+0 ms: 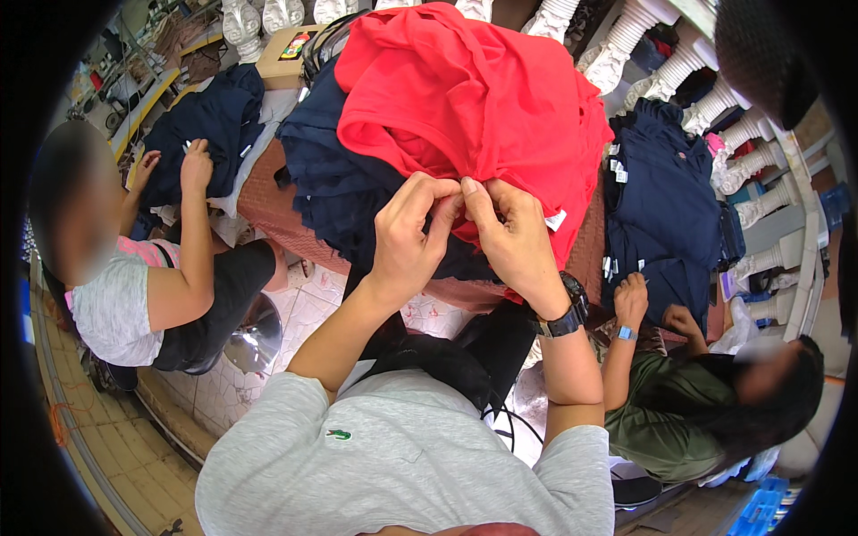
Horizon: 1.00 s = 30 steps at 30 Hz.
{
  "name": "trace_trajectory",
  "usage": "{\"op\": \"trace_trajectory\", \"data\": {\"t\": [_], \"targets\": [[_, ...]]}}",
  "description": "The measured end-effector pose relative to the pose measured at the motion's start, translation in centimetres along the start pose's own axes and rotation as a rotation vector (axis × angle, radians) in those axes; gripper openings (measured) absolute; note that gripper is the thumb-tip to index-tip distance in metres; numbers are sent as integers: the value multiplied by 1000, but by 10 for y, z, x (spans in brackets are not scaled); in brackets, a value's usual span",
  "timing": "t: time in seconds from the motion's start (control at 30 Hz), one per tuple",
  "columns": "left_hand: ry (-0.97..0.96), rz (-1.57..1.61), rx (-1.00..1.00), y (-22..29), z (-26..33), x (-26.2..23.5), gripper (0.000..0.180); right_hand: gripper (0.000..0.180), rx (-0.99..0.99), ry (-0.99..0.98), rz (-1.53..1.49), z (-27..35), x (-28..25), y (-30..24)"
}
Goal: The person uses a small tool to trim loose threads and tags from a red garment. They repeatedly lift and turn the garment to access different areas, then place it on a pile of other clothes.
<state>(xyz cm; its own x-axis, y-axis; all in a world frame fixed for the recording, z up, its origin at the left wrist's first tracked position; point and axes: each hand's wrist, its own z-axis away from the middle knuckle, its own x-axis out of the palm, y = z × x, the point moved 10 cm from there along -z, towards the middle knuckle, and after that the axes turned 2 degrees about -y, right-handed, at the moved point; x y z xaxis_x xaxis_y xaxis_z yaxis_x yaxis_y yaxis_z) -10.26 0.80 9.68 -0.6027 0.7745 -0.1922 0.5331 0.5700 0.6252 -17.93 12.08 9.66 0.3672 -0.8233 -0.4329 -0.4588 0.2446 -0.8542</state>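
Note:
A red fabric garment (500, 98) lies heaped in front of me, on top of a pile of navy garments (326, 170). My left hand (413, 228) pinches the red garment's near edge between thumb and fingers. Right beside it, my right hand (514, 232) pinches the same edge, the fingertips of both hands almost meeting. Anything small between the fingertips is too hidden to make out. A white tag (556, 220) shows on the garment to the right of my right hand, and a dark watch (563, 320) is on that wrist.
The piles rest on a brown-covered table (268, 210). At the left a person (183, 286) handles a navy garment (210, 129); at the right another person (661, 402) works by stacked navy garments (666, 196). White balusters (617, 45) line the far side, near a cardboard box (284, 55).

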Motion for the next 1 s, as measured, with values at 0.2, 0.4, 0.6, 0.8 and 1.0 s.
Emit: {"op": "trace_trajectory", "data": {"t": [0.2, 0.4, 0.6, 0.8, 1.0], "targets": [[-21, 0, -6, 1, 3, 1, 9, 39, 28, 9, 7, 2, 0, 4], [-381, -109, 60, 10, -16, -16, 23, 20, -62, 157, 155, 21, -50, -31], [-60, -265, 230, 8, -51, -9, 26, 27, -486, 288, 463, 13, -36, -45], [-30, -69, 368, 30, -60, -7, 23, 19, -340, 277, -2, 1, -67, -32], [-68, -7, 336, 38, -61, 11, 21, 18, -291, 259, -14, -1, -65, -25]]}}
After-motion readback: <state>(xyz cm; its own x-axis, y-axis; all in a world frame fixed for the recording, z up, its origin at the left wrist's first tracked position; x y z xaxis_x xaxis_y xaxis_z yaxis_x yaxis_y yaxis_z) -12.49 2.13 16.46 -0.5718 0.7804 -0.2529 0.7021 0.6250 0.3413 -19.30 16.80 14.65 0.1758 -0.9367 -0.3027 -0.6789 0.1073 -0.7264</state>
